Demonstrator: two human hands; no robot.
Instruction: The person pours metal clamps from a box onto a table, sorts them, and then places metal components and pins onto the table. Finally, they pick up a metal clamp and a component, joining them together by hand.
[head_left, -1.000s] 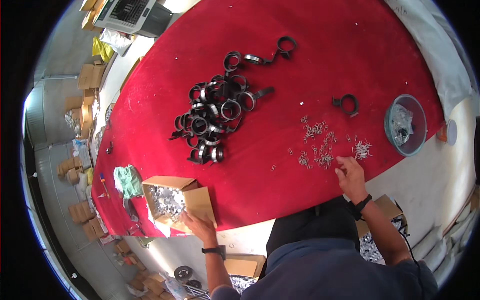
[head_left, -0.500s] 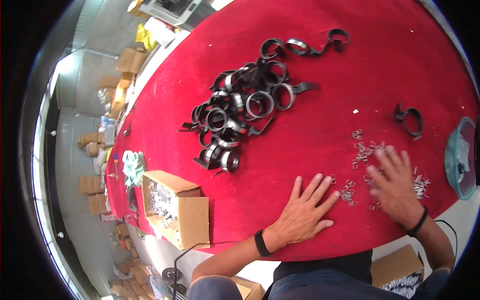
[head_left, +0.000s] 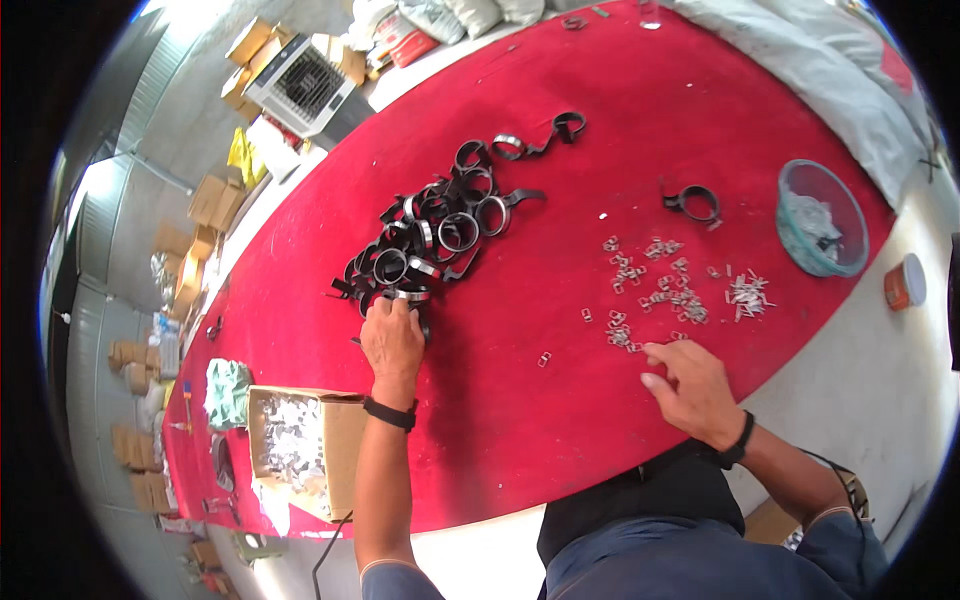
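Observation:
My left hand [head_left: 392, 345] reaches to the near end of a heap of black ring clamps [head_left: 459, 232] with silvery bands. Its fingers are bent closed over a clamp there, and the hand partly hides that clamp. On the right, my right hand [head_left: 695, 390] hovers low by the near edge of scattered small metal clips [head_left: 680, 300]. Thumb and forefinger stand apart, with nothing visible between them. One ring clamp [head_left: 698, 204] lies alone beyond the clips. A small pile of thin pale strips [head_left: 748, 296] is to the right of the clips.
A teal plastic basket [head_left: 822, 262] holding a clear bag stands at the table's right edge. An open cardboard box [head_left: 340, 450] of small pale parts sits at left, beside a green cloth [head_left: 228, 393]. The red-covered table [head_left: 540, 430] curves around me.
My left hand has moved from beside the clips leftward to the clamp heap. My right hand has drawn back toward me from over the clips. The view has shifted, showing more at right.

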